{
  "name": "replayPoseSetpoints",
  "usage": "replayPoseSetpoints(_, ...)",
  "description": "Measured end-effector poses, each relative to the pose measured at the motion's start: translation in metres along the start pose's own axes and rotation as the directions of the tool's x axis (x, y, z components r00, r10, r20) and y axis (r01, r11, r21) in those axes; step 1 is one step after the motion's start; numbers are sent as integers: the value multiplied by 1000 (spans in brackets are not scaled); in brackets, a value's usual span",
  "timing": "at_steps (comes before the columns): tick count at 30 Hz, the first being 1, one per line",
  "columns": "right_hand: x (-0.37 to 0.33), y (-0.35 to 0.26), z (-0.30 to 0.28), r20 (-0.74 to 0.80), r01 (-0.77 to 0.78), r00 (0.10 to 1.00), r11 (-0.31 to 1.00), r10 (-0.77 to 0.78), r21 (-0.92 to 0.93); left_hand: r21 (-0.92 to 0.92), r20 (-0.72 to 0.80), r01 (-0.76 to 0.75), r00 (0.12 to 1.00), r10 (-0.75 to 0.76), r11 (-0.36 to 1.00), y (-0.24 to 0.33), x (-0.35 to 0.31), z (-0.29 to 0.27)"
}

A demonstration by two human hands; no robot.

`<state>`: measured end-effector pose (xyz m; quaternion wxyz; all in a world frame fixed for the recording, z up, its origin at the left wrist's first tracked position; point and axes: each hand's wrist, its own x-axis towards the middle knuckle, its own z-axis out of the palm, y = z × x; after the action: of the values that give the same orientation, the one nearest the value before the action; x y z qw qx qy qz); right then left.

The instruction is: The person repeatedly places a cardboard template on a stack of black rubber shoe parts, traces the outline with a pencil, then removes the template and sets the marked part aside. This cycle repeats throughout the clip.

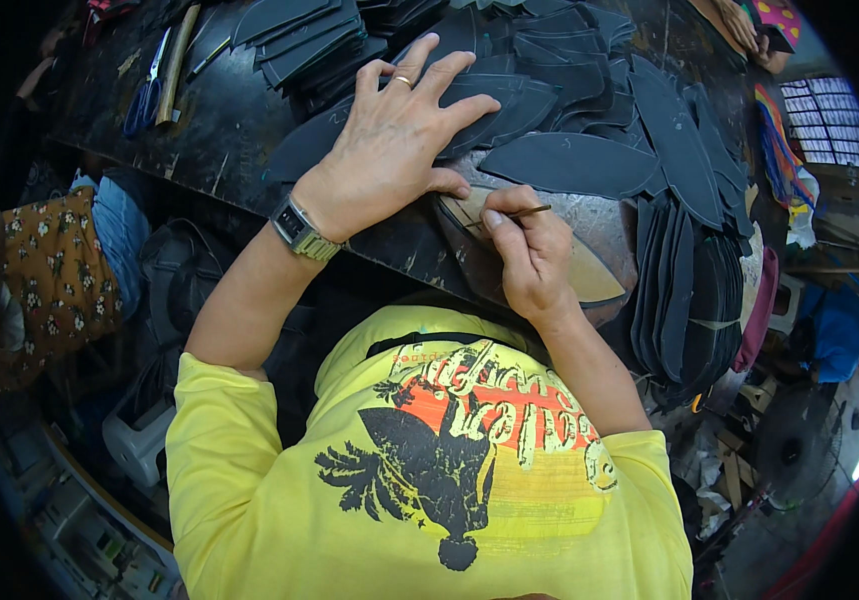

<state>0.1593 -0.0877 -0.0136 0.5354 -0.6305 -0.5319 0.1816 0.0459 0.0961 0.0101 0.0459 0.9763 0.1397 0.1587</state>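
My right hand (534, 255) is closed in a pinch around a thin, pen-like stick (535, 210), its slim tip near a tan, pointed-oval piece (594, 272). That tan piece lies at the table's near edge, partly covered by my right hand. To its left my left hand (389, 135) is open with fingers spread, over dark leaf-shaped pieces; its thumb reaches to the tan piece's upper left end. I cannot tell how firmly its fingers press. Just beyond my right hand is a dark leaf-shaped piece (569, 163) with a pale outline.
Stacks of dark cut pieces (299, 40) cover the far side of the dark table (219, 150). More pieces (674, 290) hang in a bundle at the right edge. Blue-handled scissors (147, 95) and a wooden stick (179, 65) lie at the far left. Another person's hand (739, 25) shows at far right.
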Motion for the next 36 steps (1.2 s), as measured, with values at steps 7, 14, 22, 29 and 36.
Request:
replayPoseSetpoints(7,2,-1,3,-36,-8,999,1000,9,8,-283,-15,-301,951,310,911,3,7,-2)
replayPoseSetpoints(14,-2,-3,-5,29,-60,998,998,60,-3,-257,206,-331,899,386,908,4,9,-9)
replayPoseSetpoints(22,-28,-26,-62,130,-124,978,956,162,-265,-282,144,-361,900,411,889,6,7,-10)
replayPoseSetpoints(29,-45,-39,-94,-30,-334,940,893,341,-301,-255,83,-366,914,398,895,11,-3,-11)
replayPoseSetpoints(36,-50,-27,-96,-24,-258,947,711,321,-655,-265,-68,-250,968,240,931,40,-19,-17)
